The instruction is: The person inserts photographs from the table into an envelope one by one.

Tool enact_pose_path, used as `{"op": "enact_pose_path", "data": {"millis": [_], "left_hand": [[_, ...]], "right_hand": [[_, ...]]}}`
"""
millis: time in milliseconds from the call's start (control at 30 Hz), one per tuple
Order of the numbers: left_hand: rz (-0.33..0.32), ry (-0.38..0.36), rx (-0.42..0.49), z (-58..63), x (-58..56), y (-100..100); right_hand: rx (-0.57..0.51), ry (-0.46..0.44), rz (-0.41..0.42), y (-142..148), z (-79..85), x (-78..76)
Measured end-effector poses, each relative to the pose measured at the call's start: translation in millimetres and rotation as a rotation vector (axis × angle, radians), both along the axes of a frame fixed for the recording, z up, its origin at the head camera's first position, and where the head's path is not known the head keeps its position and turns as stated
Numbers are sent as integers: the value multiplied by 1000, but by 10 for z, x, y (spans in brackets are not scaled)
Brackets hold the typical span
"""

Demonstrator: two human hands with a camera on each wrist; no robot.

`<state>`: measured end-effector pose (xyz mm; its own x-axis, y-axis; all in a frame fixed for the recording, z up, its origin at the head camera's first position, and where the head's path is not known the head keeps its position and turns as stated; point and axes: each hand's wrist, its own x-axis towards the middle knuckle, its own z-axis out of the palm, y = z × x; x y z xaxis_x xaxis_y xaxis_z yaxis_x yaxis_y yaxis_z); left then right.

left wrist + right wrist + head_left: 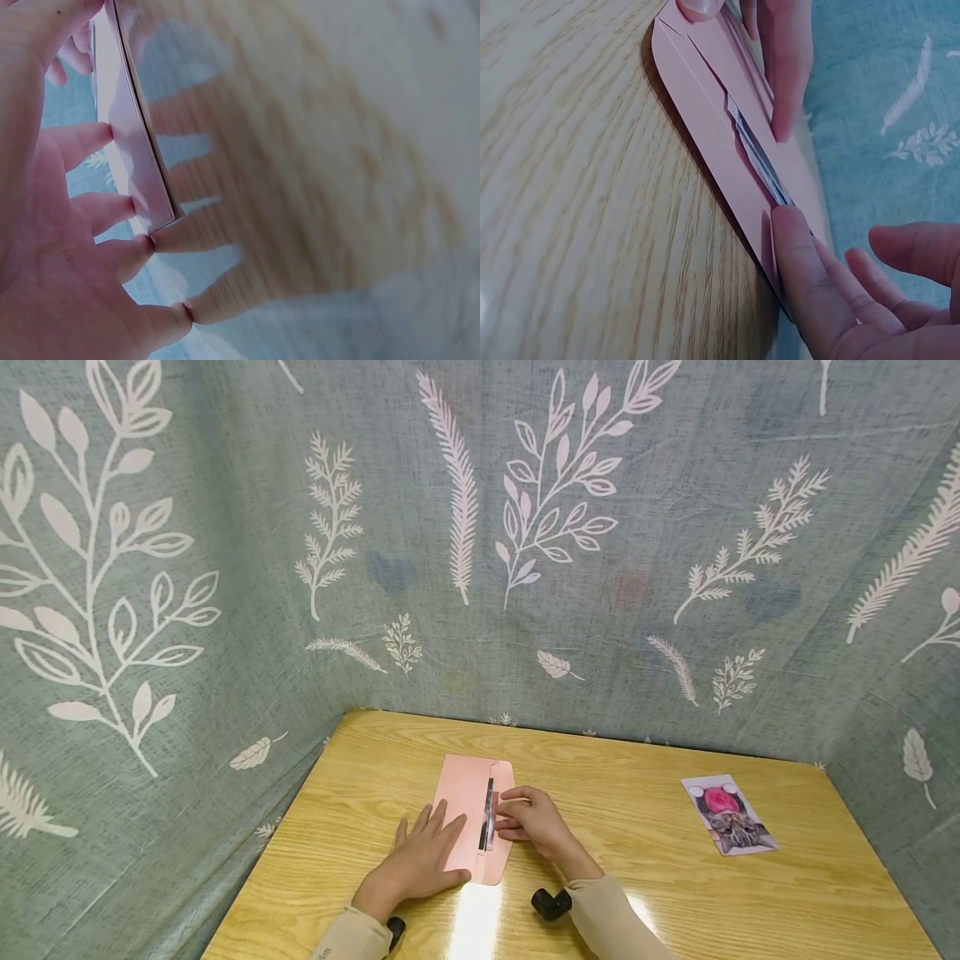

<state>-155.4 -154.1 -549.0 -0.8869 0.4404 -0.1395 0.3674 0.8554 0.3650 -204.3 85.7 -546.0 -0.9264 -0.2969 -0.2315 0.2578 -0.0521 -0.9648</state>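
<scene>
A pink paper envelope lies on the wooden table, its opening and flap towards the right. Dark and glossy edges of a photo or card show in that slit. My left hand rests on the envelope's left part with fingers spread. At the opening, my right hand touches the glossy edge and the flap with its fingertips. In the right wrist view one finger presses at the lower end of the slit, where the card shows; the other fingers stand apart from it. How much lies inside the envelope is hidden.
A loose photo of a cat with a pink ball lies on the right side of the wooden table. Patterned green-grey cloth hangs behind the table and at both sides. Light reflects off the tabletop near its front.
</scene>
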Motion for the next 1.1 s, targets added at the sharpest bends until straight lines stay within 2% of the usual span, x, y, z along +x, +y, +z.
{"op": "enact_pose_path", "data": {"millis": [333, 1100], "left_hand": [[-1, -1, -1, -3, 7, 2], [3, -6, 9, 36, 8, 7]], "right_hand": [[21, 19, 6, -56, -1, -9], [48, 4, -7, -113, -35, -42]]}}
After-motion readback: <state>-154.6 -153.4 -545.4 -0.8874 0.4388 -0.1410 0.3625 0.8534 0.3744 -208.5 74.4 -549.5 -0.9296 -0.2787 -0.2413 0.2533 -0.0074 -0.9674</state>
